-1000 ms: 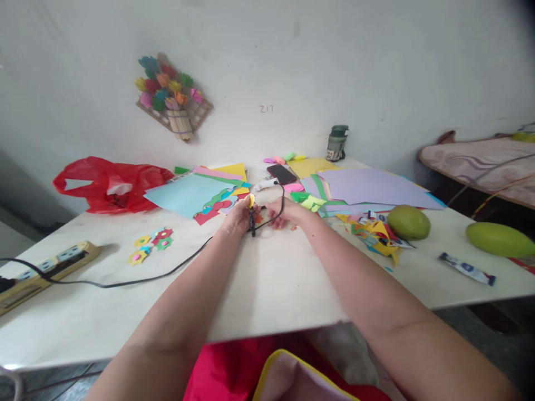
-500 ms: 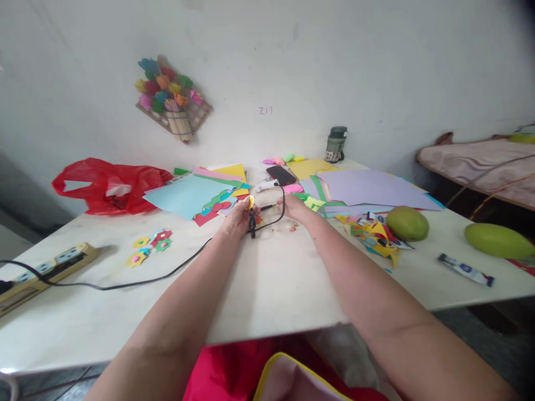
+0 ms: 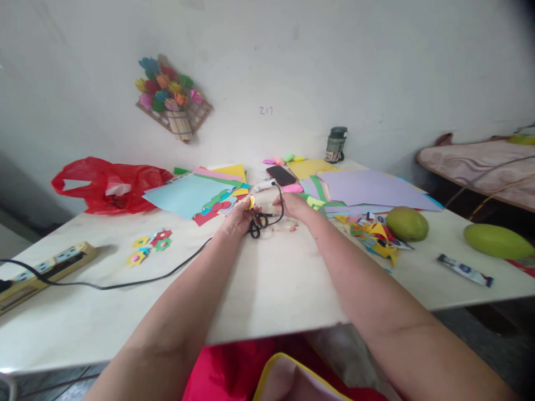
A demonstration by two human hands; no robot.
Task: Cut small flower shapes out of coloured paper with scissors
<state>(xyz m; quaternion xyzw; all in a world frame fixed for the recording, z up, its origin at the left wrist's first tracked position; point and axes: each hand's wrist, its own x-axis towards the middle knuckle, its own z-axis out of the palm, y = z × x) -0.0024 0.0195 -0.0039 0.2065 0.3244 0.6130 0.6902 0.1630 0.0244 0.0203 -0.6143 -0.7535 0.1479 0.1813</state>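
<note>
White tabletop (image 3: 271,289), arms (image 3: 192,278) outstretched, L hand (image 3: 238,219) pinching yellow pc (image 3: 251,203), R hand (image 3: 294,206) grip unclear.

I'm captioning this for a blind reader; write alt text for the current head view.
A person's left hand pinches a small yellow piece beside black scissors; the right hand is by a black cord. Colored paper lies on the white table, with a red bag at left and two green fruits at right.
</note>
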